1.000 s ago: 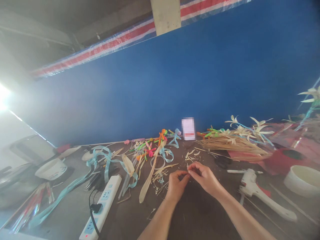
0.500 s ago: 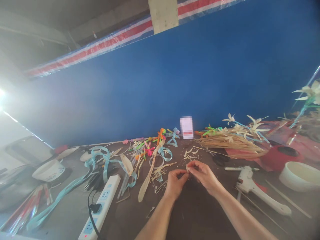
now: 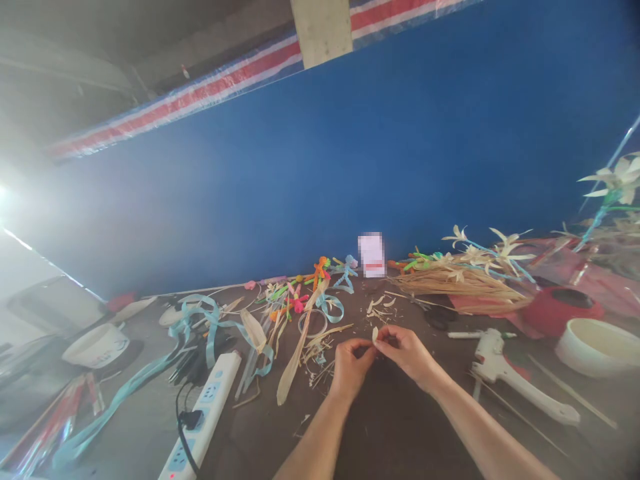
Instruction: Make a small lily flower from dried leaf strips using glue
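My left hand (image 3: 350, 368) and my right hand (image 3: 407, 351) meet fingertip to fingertip over the dark table (image 3: 390, 427). Between the fingertips they pinch a small pale strip of dried leaf (image 3: 375, 335), whose tip sticks up just above the fingers. Loose pale scraps (image 3: 380, 308) lie on the table just beyond the hands, and thin dry strands (image 3: 320, 353) lie to the left of my left hand.
A white glue gun (image 3: 505, 377) lies at right, near a white bowl (image 3: 600, 343) and a red pot (image 3: 563, 308). A bundle of straw flowers (image 3: 470, 277) lies behind. At left are a power strip (image 3: 203, 417), light-blue ribbon (image 3: 200, 320), coloured pipe cleaners (image 3: 305, 287) and a white cup (image 3: 97, 345).
Both hands stay together on the small leaf piece, shifting very slightly; the pale tip now shows above the fingers. The view has drifted a little.
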`<state>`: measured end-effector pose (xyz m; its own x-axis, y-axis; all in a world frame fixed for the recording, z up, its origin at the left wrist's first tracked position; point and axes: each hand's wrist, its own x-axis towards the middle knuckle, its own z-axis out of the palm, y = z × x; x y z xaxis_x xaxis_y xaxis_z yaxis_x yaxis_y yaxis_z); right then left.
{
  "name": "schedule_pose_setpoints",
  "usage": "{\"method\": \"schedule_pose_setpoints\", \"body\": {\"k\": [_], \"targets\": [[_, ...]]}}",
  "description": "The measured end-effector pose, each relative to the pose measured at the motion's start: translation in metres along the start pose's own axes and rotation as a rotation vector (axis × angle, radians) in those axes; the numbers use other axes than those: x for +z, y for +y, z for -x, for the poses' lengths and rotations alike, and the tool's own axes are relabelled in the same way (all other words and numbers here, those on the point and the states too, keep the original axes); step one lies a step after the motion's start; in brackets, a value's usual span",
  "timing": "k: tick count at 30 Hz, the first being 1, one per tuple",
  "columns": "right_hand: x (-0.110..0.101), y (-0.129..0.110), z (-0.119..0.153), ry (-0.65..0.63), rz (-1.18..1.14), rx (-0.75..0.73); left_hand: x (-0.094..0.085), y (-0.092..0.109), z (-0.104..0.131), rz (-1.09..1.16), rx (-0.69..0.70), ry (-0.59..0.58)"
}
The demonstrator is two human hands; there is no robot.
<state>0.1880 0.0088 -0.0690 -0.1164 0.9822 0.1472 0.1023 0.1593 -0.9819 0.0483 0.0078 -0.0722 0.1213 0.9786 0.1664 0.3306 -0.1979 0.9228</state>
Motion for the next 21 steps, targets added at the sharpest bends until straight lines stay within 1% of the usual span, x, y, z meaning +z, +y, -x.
{"method": "schedule_pose_setpoints", "body": {"k": [6,12,16,21], "targets": [[-0.0005,-0.0015,0.0008,0.030,0.056,-0.013,0.0005,0.0023,0.0007,-0.016,-0.012,-0.008],[-0.0021,-0.0027,0.0014,0.024,0.014,-0.021,-0.0006,0.0000,0.0004,0.045,-0.028,-0.042],[-0.0026,-0.0010,0.0018,0.003,0.017,-0.022,-0.0025,0.0016,-0.0004,0.064,-0.058,-0.007],[-0.0017,0.0006,0.0022,0.010,0.018,-0.006,-0.0023,0.0028,0.0002,0.015,-0.018,-0.015]]}}
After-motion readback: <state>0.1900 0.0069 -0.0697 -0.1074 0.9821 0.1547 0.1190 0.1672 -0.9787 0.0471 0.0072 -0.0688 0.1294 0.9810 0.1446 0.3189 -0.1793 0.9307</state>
